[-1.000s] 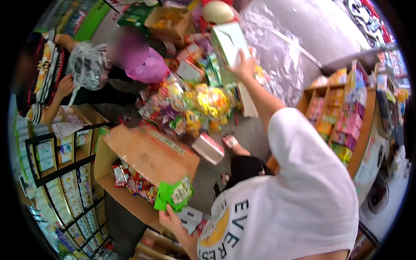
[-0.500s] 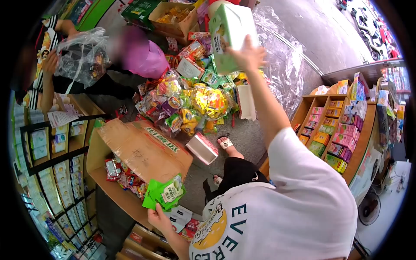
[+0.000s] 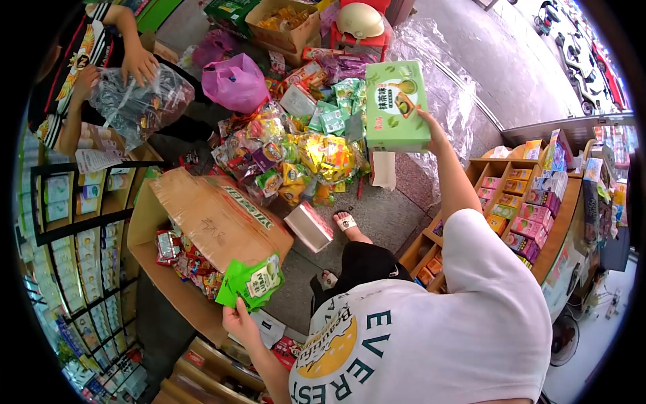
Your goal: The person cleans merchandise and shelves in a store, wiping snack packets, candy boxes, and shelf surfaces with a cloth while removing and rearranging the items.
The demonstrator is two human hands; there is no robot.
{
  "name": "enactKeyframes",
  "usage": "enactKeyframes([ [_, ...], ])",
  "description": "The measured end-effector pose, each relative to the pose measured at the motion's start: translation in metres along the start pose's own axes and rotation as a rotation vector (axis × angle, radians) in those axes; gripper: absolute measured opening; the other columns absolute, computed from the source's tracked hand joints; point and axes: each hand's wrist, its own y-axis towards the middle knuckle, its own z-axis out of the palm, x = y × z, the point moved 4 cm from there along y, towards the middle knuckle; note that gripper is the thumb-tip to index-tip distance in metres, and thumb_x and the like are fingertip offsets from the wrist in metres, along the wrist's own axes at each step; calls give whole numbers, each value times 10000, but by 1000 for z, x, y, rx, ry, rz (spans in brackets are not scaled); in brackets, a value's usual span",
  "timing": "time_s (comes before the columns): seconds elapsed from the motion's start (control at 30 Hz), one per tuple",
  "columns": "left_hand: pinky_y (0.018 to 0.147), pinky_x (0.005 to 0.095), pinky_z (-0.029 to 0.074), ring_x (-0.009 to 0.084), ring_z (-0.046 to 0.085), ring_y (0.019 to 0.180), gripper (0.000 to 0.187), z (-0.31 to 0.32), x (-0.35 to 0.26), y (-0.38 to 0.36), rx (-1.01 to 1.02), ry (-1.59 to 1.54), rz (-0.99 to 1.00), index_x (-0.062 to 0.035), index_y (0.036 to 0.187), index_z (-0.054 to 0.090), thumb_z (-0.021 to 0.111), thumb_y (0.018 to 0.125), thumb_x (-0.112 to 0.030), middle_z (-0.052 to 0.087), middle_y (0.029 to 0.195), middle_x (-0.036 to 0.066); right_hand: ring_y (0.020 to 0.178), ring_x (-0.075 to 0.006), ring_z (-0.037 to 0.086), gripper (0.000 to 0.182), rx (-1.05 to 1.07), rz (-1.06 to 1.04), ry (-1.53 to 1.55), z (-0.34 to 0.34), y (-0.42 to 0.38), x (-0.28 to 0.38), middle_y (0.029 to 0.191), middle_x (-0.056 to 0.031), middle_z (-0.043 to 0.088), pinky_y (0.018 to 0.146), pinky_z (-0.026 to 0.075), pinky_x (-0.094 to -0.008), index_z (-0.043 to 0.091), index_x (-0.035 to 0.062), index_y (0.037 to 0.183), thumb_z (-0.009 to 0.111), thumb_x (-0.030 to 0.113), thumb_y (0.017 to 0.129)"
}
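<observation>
My left hand [image 3: 241,323] pinches a few bright green snack packets [image 3: 252,283] with pale labels, above the edge of an open brown cardboard carton [image 3: 215,219]. Red-wrapped packets [image 3: 192,259] lie inside that carton. Out in front, my right hand [image 3: 436,132] grips the right edge of a light green box [image 3: 397,104] printed with a cup, leaves and Chinese characters. The box is held up over the right side of a heap of snack bags [image 3: 316,155]. A small white-and-red open box [image 3: 309,227] stands on the floor between the carton and my feet.
At the upper left, a person's hands [image 3: 140,64] handle a clear plastic bag [image 3: 145,101]. A pink bag [image 3: 235,83] lies by the heap. Wooden shelves [image 3: 501,202] of small boxes stand right, black-framed shelves [image 3: 87,236] left. A helmet [image 3: 360,20] rests on a red stool.
My right hand has moved right and towards me with the green box, which has turned to show its printed front. The green packets in my left hand have shifted slightly.
</observation>
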Motion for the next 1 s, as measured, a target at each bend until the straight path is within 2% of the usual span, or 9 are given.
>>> enactKeyframes([
  [0.17, 661, 241, 425, 108, 537, 746, 180, 13, 2, 0, 1, -36, 28, 80, 952, 533, 504, 844, -61, 596, 860, 84, 953, -262, 539, 534, 176, 36, 394, -30, -42, 22, 1071, -127, 541, 827, 421, -438, 466, 48, 1151, 541, 403, 760],
  [0.47, 669, 241, 423, 105, 538, 755, 187, 19, -2, -5, 14, -62, 20, 75, 966, 533, 508, 845, -65, 597, 880, 83, 819, -294, 601, 477, 432, -158, 838, -72, -35, 34, 985, -147, 593, 710, 505, -396, 494, 33, 1122, 432, 410, 835],
  [0.6, 680, 248, 424, 116, 539, 766, 193, 17, -4, -6, -3, -49, 71, 79, 974, 528, 503, 847, -64, 595, 888, 86, 816, -197, 613, 490, 384, -430, 146, 33, -79, 120, 986, -161, 587, 691, 519, -305, 419, 25, 1202, 504, 295, 802],
  [0.63, 680, 248, 424, 116, 539, 766, 193, 17, -5, -7, -8, -51, 63, 79, 974, 528, 503, 847, -64, 595, 888, 86, 789, -187, 619, 525, 234, -536, -158, 76, -90, 133, 954, -157, 597, 658, 524, -292, 409, 56, 1226, 534, 307, 781],
  [0.67, 688, 252, 426, 122, 543, 771, 193, 20, -5, -7, 15, -19, 22, 80, 974, 529, 500, 847, -61, 597, 895, 89, 995, -276, 541, 660, -103, -392, -585, 90, -40, 106, 1077, -203, 528, 783, 477, -380, 414, 149, 1250, 627, 399, 678],
  [0.7, 697, 257, 427, 128, 547, 777, 192, 19, -8, -5, 63, 27, -13, 82, 974, 530, 496, 847, -59, 598, 903, 92, 1205, -370, 305, 739, -537, -344, -1116, 114, -9, 64, 1255, -267, 334, 940, 331, -445, 454, 214, 1224, 678, 478, 571],
  [0.73, 706, 261, 431, 137, 550, 782, 197, 21, -9, -3, 92, 111, -45, 87, 978, 529, 494, 846, -56, 598, 927, 102, 1268, -414, 84, 756, -432, -305, -1063, 129, -12, 56, 1324, -316, 126, 1018, 185, -447, 477, 228, 1203, 677, 530, 539],
  [0.83, 696, 254, 432, 140, 549, 778, 201, 20, -17, -4, -91, -54, 175, 86, 981, 529, 491, 850, -62, 599, 933, 114, 1271, -386, 127, 670, -422, -547, -1008, 126, 29, 17, 1337, -252, 178, 1006, 184, -481, 473, 270, 1191, 652, 524, 597],
  [1.0, 690, 236, 427, 115, 542, 776, 196, 6, 8, -15, -63, -13, -57, 74, 990, 528, 491, 852, -59, 597, 901, 85, 1189, -376, 263, 672, -409, -376, -1004, 126, 5, 47, 1245, -215, 281, 950, 293, -456, 512, 247, 1159, 705, 480, 559],
])
